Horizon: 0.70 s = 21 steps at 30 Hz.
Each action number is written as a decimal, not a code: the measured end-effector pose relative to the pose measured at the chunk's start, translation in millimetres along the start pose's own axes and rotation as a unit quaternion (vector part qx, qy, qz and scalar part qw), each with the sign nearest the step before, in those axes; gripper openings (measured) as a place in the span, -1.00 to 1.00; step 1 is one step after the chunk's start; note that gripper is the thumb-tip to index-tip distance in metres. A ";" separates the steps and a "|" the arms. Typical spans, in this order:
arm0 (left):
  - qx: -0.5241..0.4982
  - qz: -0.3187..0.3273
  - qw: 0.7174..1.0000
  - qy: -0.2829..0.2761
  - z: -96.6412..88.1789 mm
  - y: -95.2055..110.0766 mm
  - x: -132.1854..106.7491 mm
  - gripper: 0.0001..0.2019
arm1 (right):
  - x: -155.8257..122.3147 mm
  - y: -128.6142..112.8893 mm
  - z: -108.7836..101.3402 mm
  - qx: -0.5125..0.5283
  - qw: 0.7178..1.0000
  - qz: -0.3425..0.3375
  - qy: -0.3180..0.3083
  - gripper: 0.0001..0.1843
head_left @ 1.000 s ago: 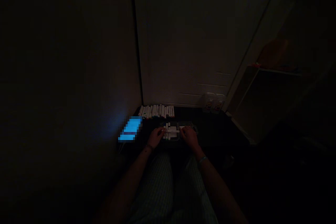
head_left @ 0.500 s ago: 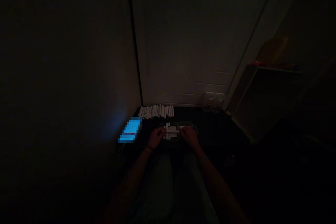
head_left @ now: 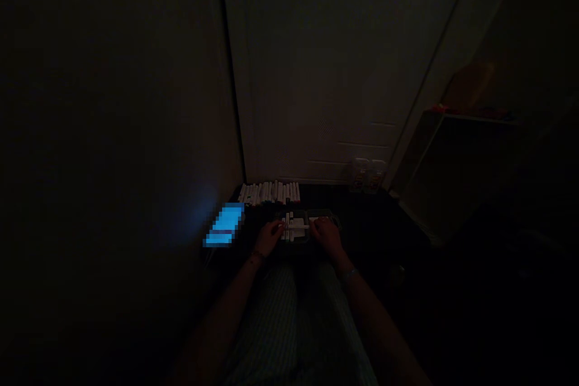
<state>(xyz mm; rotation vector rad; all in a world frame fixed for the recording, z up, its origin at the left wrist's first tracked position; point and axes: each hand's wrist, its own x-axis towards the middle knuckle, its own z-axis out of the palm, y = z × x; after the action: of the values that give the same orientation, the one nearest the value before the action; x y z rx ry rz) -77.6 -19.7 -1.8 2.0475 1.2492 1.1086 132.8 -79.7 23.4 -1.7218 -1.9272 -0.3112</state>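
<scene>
A white marker (head_left: 298,227) lies crosswise between my two hands, above a shallow box (head_left: 307,215) with compartments. My left hand (head_left: 270,235) pinches its left end, fingers closed. At the other end my right hand (head_left: 326,234) is closed on it too, its fingertips partly hidden in the dark. Beneath the held marker, a few white markers (head_left: 289,217) stand lengthwise in the box's left compartment. Something pale (head_left: 320,219) shows in the right compartment behind my right hand.
A row of several white markers (head_left: 271,192) lies along the wall on the dark tabletop (head_left: 375,223). To the left glows a blurred blue screen (head_left: 225,225). Two clear plastic cases (head_left: 368,176) stand at the back right. An open shelf unit (head_left: 470,116) is further right.
The picture is slightly darker now. Both hands and the marker between them stay in nearly the same place.
</scene>
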 end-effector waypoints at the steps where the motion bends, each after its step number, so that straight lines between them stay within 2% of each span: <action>1: -0.001 0.004 1.000 0.002 0.1 -0.3 0.0 -0.66 | -0.1 0.1 0.1 0.000 1.000 -0.001 0.001 -0.64; 21: -0.004 0.013 1.000 0.005 -0.9 1.4 -0.8 -0.65 | 0.0 -0.7 -0.6 -0.006 1.000 -0.001 0.005 -0.62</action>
<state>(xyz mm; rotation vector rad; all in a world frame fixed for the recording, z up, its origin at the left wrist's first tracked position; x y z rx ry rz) -77.9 -21.0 -0.6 2.0598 1.2234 1.1357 132.2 -80.1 24.0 -1.7219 -1.9244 -0.3330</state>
